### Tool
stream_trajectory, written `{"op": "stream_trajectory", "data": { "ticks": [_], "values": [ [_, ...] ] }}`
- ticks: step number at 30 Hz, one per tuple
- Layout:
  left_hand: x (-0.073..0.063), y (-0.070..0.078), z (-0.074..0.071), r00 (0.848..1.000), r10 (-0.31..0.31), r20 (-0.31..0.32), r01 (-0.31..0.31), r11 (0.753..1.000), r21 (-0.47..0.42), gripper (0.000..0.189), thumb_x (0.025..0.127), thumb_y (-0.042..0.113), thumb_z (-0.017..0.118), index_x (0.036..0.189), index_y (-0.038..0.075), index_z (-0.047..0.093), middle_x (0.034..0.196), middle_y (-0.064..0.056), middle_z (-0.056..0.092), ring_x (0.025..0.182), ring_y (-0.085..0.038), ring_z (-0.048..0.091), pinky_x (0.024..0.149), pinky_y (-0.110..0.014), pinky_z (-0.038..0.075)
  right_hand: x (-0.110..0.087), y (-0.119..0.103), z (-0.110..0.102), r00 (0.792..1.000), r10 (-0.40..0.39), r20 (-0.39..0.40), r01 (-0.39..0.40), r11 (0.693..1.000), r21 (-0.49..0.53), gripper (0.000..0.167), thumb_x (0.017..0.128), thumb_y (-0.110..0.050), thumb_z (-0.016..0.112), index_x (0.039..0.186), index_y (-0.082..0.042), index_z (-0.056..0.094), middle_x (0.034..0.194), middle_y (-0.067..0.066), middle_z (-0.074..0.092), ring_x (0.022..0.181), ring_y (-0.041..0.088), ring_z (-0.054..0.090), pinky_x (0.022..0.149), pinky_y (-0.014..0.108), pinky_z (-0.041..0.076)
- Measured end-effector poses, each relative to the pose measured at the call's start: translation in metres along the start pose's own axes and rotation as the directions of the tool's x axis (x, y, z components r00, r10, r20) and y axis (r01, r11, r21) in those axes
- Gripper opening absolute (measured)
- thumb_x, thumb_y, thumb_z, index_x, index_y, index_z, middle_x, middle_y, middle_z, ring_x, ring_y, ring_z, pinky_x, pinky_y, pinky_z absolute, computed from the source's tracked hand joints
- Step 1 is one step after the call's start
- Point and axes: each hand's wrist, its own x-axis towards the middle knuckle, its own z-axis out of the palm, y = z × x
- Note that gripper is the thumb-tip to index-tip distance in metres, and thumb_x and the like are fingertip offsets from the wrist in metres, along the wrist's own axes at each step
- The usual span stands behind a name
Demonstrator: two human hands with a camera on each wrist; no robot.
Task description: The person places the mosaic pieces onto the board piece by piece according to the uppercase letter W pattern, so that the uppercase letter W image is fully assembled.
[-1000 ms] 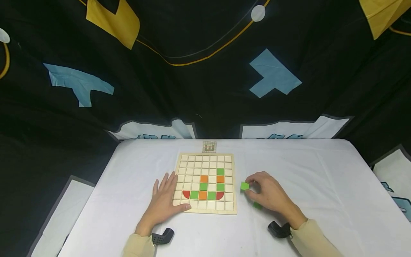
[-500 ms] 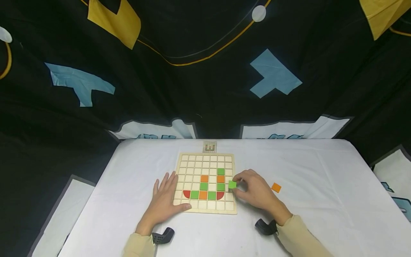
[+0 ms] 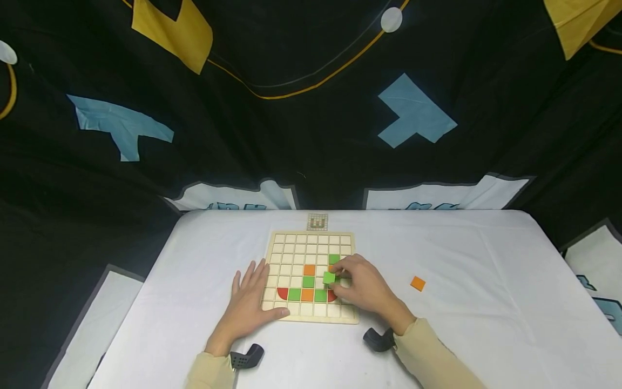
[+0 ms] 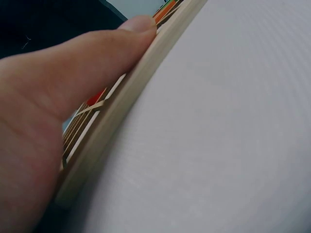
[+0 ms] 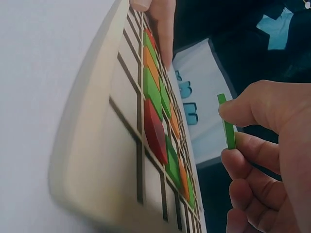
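Observation:
A wooden grid board [image 3: 356, 319] lies on the white-covered table, with several green, orange and red flat tiles set in its cells. My right hand [image 3: 362, 283] is above the board's right part, pinching a thin square green tile [image 3: 329, 277] between thumb and fingers. In the right wrist view that green tile [image 5: 227, 121] is seen edge-on, raised off the board. My left hand [image 3: 248, 302] rests spread over the board's left edge, its thumb on the near left corner. Part of the right column of tiles is hidden behind my right hand.
A loose orange tile [image 3: 418, 283] lies on the table right of the board. Beyond the board's far edge is a small card [image 3: 317, 221] with a printed grid pattern. A black patterned curtain [image 3: 301, 135] hangs behind the table.
My right hand has carried the green tile leftward from beside the board to over it. The orange tile on the table has come into view. My left hand has stayed still.

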Motion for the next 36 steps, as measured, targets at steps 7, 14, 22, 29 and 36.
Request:
{"op": "stream_trajectory", "data": {
  "ticks": [7, 14, 22, 29, 36],
  "values": [
    [0.0, 0.001, -0.001, 1.0, -0.001, 0.0, 0.001, 1.0, 0.009, 0.121, 0.074, 0.072, 0.072, 0.156, -0.004, 0.027, 0.165, -0.018, 0.021, 0.152, -0.041, 0.011, 0.118, -0.064, -0.002, 0.008, -0.007, 0.012, 0.999, -0.045, 0.004, 0.045, 0.999, 0.03, 0.022, 0.079, -0.023, 0.081, 0.098, -0.013, 0.075, 0.09, -0.006, 0.069, 0.086, 0.009, 0.057, 0.077, 0.03, 0.052],
    [0.001, 0.001, 0.0, 1.0, 0.0, 0.006, 0.0, 1.0, 0.012, 0.12, 0.075, 0.072, 0.071, 0.156, -0.004, 0.026, 0.165, -0.018, 0.02, 0.152, -0.042, 0.01, 0.118, -0.064, -0.001, 0.014, -0.013, 0.023, 0.999, -0.04, 0.028, 0.039, 0.999, 0.027, 0.023, 0.081, -0.028, 0.078, 0.101, -0.016, 0.075, 0.093, -0.008, 0.07, 0.086, 0.007, 0.057, 0.078, 0.028, 0.051],
    [0.001, 0.0, -0.001, 1.0, 0.0, 0.006, -0.001, 1.0, 0.009, 0.119, 0.075, 0.071, 0.071, 0.156, -0.004, 0.026, 0.165, -0.019, 0.02, 0.152, -0.042, 0.01, 0.118, -0.064, -0.002, 0.023, -0.021, 0.036, 0.998, -0.035, 0.047, 0.034, 0.999, 0.017, 0.025, 0.081, -0.029, 0.079, 0.102, -0.016, 0.075, 0.095, -0.008, 0.07, 0.089, 0.007, 0.059, 0.08, 0.028, 0.052],
    [0.001, -0.001, 0.0, 1.0, 0.013, 0.007, -0.013, 1.0, 0.015, 0.118, 0.076, 0.071, 0.071, 0.156, -0.004, 0.027, 0.165, -0.018, 0.022, 0.152, -0.042, 0.011, 0.118, -0.064, -0.001, 0.034, -0.028, 0.048, 0.997, -0.058, 0.049, 0.058, 0.998, -0.007, 0.023, 0.081, -0.029, 0.078, 0.1, -0.016, 0.076, 0.091, -0.007, 0.072, 0.085, 0.007, 0.059, 0.08, 0.027, 0.051],
    [0.001, -0.002, 0.001, 1.0, 0.014, 0.006, -0.014, 1.0, 0.008, 0.116, 0.077, 0.069, 0.072, 0.156, -0.005, 0.027, 0.164, -0.019, 0.021, 0.152, -0.042, 0.009, 0.117, -0.065, -0.002, 0.042, -0.038, 0.058, 0.996, -0.051, 0.072, 0.054, 0.998, -0.038, 0.025, 0.08, -0.027, 0.077, 0.102, -0.014, 0.077, 0.091, -0.007, 0.071, 0.087, 0.008, 0.059, 0.078, 0.023, 0.051]
  ]
}}
